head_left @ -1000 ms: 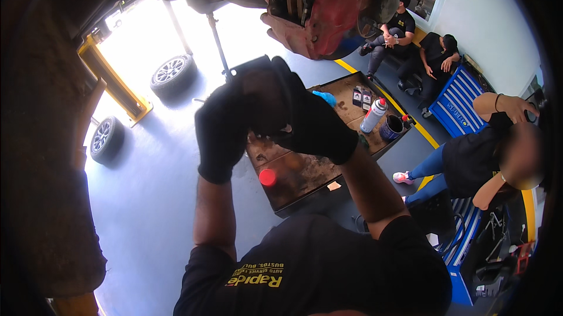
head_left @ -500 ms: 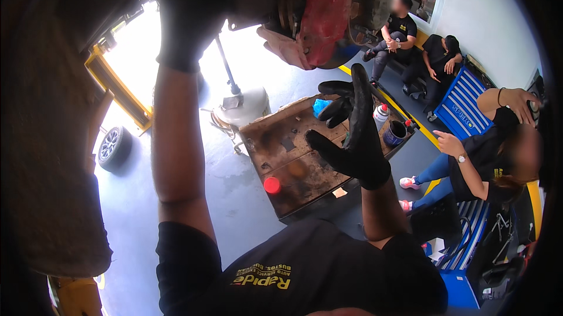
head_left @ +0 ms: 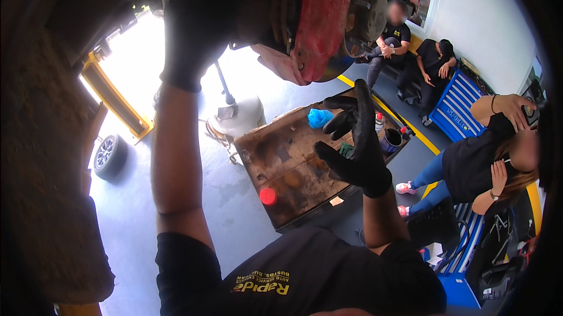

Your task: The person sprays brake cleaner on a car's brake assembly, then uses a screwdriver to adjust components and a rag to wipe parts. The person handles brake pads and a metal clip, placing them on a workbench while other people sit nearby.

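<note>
My left hand (head_left: 196, 34), in a black glove, is raised to the dark underside beside a wheel assembly. Its fingers are lost in shadow, so what they touch is hidden. To the right of it hang a red brake caliper (head_left: 321, 19) and a wheel hub (head_left: 365, 14) with bare studs. My right hand (head_left: 359, 154), also black-gloved, is held up below the caliper, apart from it. Its fingers are spread with nothing in them. Behind that hand lies a brown, stained tray (head_left: 258, 160) holding a crumpled blue thing (head_left: 319, 118), a red cap (head_left: 268, 196), a spray can (head_left: 379, 121) and a dark open can (head_left: 391, 140).
A white round tank (head_left: 240, 115) with an upright pole stands beyond the tray. On the floor at left lie a wheel (head_left: 110, 156) and a yellow lift post (head_left: 114, 99). Two people sit by blue tool cabinets (head_left: 463, 105); another person (head_left: 469, 169) stands at right.
The view has shifted slightly, showing more of the blue thing. My hands keep nearly the same poses. The person at right has brought a pointing hand in to the chest.
</note>
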A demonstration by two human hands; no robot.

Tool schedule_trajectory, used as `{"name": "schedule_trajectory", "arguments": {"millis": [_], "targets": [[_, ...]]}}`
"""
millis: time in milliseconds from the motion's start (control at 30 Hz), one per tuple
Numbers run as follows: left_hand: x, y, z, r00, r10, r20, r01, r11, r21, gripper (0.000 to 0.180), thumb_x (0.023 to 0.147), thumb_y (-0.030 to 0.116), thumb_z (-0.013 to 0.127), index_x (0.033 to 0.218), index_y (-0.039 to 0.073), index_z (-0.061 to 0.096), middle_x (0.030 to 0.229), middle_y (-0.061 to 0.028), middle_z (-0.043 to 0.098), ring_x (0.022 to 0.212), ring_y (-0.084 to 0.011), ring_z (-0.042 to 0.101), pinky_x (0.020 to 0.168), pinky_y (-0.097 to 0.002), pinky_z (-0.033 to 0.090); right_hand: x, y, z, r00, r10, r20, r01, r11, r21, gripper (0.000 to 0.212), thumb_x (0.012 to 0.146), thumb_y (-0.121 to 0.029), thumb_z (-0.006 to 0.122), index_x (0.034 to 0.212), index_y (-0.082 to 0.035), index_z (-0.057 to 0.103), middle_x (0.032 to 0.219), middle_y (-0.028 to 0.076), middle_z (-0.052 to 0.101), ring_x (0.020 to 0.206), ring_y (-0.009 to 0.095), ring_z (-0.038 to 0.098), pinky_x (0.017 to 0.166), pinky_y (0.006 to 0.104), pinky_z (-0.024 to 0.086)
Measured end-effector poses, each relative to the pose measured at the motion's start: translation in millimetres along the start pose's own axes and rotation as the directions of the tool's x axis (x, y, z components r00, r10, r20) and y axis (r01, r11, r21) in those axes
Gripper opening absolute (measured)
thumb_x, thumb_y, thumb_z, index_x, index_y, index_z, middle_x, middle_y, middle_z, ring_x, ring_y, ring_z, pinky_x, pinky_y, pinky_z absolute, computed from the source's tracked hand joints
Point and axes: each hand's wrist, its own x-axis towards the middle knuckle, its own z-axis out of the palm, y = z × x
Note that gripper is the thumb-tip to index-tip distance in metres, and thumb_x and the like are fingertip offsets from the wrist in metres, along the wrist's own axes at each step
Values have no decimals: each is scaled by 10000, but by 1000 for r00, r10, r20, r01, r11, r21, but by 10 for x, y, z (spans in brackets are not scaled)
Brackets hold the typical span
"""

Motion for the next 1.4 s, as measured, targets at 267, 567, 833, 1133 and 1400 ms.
{"name": "schedule_trajectory", "arguments": {"millis": [267, 567, 833, 1133, 1400], "targets": [[103, 153, -62, 972, -194, 130, 205, 976, -76, 239, 824, 31, 758, 1056, 85, 754, 973, -104, 751, 806, -257, 737, 762, -337, 608, 45, 142, 46, 1000, 5, 21, -6, 998, 62, 1160, 796, -219, 838, 1603, -18, 29, 1362, 194, 532, 961, 191, 617, 875, 340, 514], [33, 421, 366, 917, -319, -238, 269, 937, -223, 346, 790, 136, 827, 1106, 54, 714, 1026, -100, 727, 884, -251, 716, 736, -319, 594, 219, 89, 190, 998, 29, 56, -39, 980, 198, 1173, 778, -189, 864, 1608, -23, 52, 1340, 200, 548, 956, 178, 623, 836, 311, 523], [434, 724, 85, 906, -411, -95, 370, 882, -293, 46, 851, 84, 618, 828, 73, 656, 792, -98, 630, 753, -274, 632, 663, -398, 513, 411, -50, 211, 985, -159, -70, 171, 959, 227, 1152, 770, -142, 844, 1609, -30, 63, 1253, 219, 596, 911, 171, 645, 841, 307, 527], [19, 429, 463, 906, -363, -219, 300, 914, -272, 342, 874, 97, 721, 1206, 44, 662, 1108, -131, 698, 996, -273, 671, 901, -374, 543, 587, -477, 108, 932, -258, -256, 312, 929, 201, 1045, 796, -60, 767, 1602, -32, 102, 1244, 221, 615, 868, 161, 659, 803, 278, 545], [356, 363, 649, 967, -209, -149, 165, 951, -262, 325, 943, 59, 620, 1267, 39, 642, 1266, -155, 660, 1172, -269, 628, 1008, -370, 504, 410, -225, -248, 950, -168, -263, 201, 974, 104, 995, 785, -29, 725, 1594, -33, 146, 1227, 191, 637, 811, 129, 653, 773, 260, 533]]}}
